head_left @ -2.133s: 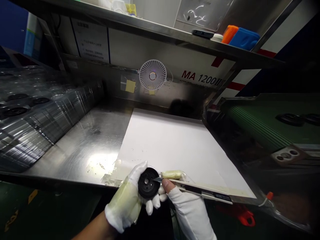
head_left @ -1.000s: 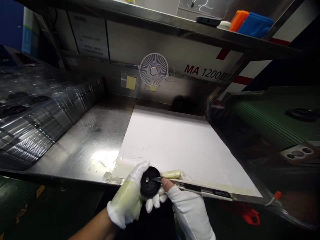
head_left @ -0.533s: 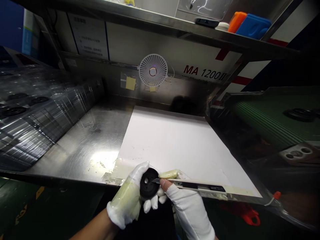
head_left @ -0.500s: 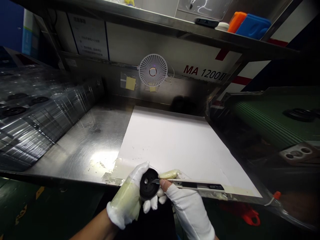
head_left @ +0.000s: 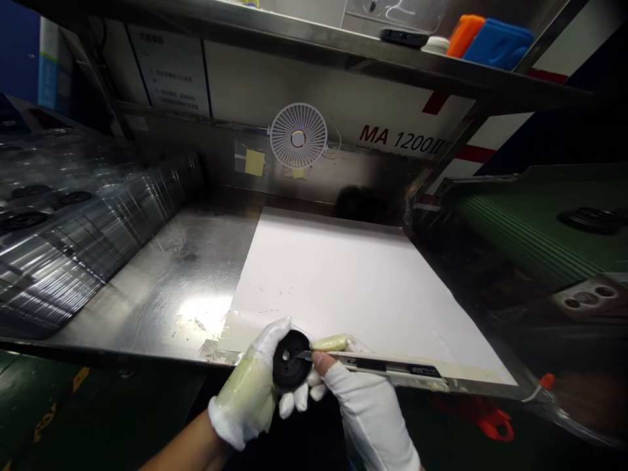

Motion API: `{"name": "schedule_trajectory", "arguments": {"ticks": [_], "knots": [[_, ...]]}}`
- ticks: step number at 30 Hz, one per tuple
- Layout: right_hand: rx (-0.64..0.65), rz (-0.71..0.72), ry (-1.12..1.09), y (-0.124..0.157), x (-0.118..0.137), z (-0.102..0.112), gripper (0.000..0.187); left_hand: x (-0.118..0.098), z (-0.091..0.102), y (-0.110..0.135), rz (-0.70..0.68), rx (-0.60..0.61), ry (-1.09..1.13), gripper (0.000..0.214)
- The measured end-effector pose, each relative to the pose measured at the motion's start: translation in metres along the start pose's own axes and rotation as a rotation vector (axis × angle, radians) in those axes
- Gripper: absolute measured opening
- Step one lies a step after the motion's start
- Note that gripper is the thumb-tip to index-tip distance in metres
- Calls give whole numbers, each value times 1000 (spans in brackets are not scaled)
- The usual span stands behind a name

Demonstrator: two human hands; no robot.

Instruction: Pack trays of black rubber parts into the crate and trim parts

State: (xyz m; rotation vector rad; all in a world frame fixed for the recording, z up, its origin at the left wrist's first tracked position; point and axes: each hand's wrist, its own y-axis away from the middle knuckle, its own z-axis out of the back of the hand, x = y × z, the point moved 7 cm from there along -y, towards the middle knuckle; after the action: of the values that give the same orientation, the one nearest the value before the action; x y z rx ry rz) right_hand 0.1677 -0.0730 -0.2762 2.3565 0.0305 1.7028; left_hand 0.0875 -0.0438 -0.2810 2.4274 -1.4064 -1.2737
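Observation:
A round black disc-shaped part (head_left: 290, 371) with a small hole near its middle is held in my left hand (head_left: 252, 386), which wears a white glove with yellowish tape on it. My gloved right hand (head_left: 366, 399) is closed on a utility knife (head_left: 392, 367), its bare thumb pressed along the front of the handle. The knife lies nearly level, blade pointing left, and its tip is over the face of the disc near the hole. Whether the tip touches the disc I cannot tell. Both hands are at the front edge of the bench.
A white sheet (head_left: 338, 275) lies taped on the metal bench (head_left: 181, 255). Stacked clear plastic trays (head_left: 73, 242) with black discs stand at the left. A small fan (head_left: 298, 136) is at the back, below a shelf (head_left: 294, 39). At the right is a green conveyor belt (head_left: 520, 222) bearing a black part.
The knife's back end has tipped slightly down and to the right. Both hands keep their hold on the disc and the knife; the view has shifted a little.

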Motion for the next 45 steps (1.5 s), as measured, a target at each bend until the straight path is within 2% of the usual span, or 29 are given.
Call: {"name": "schedule_trajectory", "arguments": {"ticks": [7, 13, 19, 31, 36, 39, 41, 43, 45], "knots": [[-59, -38, 122, 0, -8, 15, 38, 3, 2, 1, 9, 5, -13, 75], [-53, 4, 37, 1, -4, 8, 35, 0, -1, 2, -4, 19, -13, 74], [-77, -9, 116, 0, 2, 11, 39, 3, 1, 0, 5, 24, 2, 72], [-140, -21, 109, 3, 0, 15, 36, 3, 1, -1, -3, 51, 5, 75], [-98, -44, 131, 2, 0, 13, 34, 5, 6, -2, -18, 30, 4, 75], [-11, -61, 13, 1, 5, 4, 37, 2, 1, -1, -29, 108, 36, 80], [53, -10, -88, 0, 15, -2, 34, -4, -4, 2, -77, 175, 76, 77], [-13, 76, -160, 0, 28, 3, 21, -11, -5, 6, -152, 196, 95, 62], [-184, 153, -200, 4, 36, 16, 16, -16, 0, 8, -230, 163, 77, 41]]}}
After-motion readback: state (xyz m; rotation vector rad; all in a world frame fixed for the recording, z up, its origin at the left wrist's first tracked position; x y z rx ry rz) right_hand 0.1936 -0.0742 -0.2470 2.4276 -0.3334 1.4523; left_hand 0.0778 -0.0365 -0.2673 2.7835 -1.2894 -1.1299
